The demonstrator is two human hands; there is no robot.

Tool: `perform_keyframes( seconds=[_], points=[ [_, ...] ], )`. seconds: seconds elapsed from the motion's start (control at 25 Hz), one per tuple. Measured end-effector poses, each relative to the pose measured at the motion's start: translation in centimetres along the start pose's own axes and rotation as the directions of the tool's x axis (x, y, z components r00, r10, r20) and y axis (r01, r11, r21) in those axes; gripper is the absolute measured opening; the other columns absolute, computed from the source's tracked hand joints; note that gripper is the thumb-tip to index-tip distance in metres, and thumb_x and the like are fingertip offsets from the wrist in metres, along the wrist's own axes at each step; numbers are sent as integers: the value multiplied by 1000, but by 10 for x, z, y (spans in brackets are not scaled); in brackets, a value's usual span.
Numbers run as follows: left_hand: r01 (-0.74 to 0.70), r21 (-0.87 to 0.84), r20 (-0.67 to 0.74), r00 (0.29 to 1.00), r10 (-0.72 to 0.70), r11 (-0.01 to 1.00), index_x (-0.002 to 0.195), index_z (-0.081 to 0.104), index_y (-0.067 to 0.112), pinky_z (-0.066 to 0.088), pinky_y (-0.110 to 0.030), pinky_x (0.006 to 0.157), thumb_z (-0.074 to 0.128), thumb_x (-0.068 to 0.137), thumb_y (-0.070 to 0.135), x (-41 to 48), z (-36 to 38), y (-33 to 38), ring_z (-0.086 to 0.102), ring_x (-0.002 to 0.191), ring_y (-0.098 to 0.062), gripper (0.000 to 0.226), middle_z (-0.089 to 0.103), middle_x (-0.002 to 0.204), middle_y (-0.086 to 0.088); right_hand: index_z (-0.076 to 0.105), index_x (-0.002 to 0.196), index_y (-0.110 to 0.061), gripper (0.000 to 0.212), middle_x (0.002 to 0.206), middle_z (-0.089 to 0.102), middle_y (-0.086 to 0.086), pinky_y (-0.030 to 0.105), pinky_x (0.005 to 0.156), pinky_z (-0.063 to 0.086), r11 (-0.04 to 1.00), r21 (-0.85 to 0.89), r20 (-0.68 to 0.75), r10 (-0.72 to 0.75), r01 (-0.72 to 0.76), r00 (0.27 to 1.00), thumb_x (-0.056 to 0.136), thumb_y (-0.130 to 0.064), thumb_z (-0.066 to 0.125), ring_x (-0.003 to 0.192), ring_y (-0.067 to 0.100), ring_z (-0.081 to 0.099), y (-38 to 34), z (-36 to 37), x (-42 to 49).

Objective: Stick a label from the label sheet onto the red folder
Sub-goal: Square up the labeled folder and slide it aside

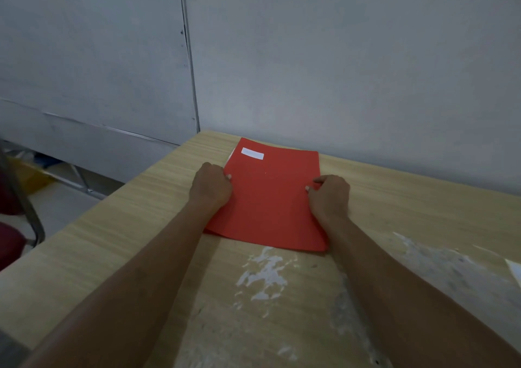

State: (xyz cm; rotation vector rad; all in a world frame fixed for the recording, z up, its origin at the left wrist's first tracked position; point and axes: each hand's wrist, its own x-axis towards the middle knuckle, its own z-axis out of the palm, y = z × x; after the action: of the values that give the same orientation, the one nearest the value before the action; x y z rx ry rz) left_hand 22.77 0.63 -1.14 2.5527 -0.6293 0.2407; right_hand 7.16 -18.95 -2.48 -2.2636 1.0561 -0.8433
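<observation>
The red folder (270, 198) lies flat on the wooden table (112, 240), close to the wall. A white label (252, 153) is stuck near its far left corner. My left hand (211, 184) grips the folder's left edge with curled fingers, thumb on top. On the right edge, my right hand (329, 194) holds the folder the same way. A sliver of white paper (230, 155) peeks out from under the folder's far left edge. At the right border of the view lies a white sheet corner (514, 269); I cannot tell whether it is the label sheet.
The table stands against a grey wall (338, 57). White scuffed patches (265, 274) mark the tabletop in front of the folder. To the left, below the table's edge, are a dark red chair seat (10, 243) with a metal frame and a yellow object (33, 180) on the floor.
</observation>
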Motion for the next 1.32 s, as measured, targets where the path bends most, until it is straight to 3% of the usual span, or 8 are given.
perform_keyframes(
  seconds=[0.88, 1.16, 1.32],
  points=[
    [-37, 60, -8, 999, 38, 997, 111, 66, 1, 47, -42, 81, 50, 98, 27, 11, -1, -11, 57, 98, -37, 33, 56, 106, -21, 79, 93, -11, 17, 99, 73, 11, 32, 83, 50, 998, 37, -38, -45, 47, 998, 83, -21, 71, 96, 28, 67, -10, 11, -7],
    [-39, 49, -44, 998, 41, 998, 121, 62, 5, 49, -44, 85, 44, 100, 34, 2, -13, -7, 58, 103, -36, 41, 58, 108, -19, 77, 102, -11, 22, 105, 68, 12, 24, 84, 41, 992, 65, 6, -109, 108, 994, 85, -20, 67, 100, 26, 64, -4, -7, -17],
    [-150, 81, -94, 983, 157, 985, 123, 63, 10, 50, -43, 86, 50, 95, 32, -27, -18, 9, 56, 106, -30, 38, 57, 116, -13, 72, 111, -11, 28, 111, 66, 11, 31, 91, 43, 976, -13, 85, -218, 219, 972, 88, -22, 62, 107, 27, 60, 10, -31, -34]
  ],
)
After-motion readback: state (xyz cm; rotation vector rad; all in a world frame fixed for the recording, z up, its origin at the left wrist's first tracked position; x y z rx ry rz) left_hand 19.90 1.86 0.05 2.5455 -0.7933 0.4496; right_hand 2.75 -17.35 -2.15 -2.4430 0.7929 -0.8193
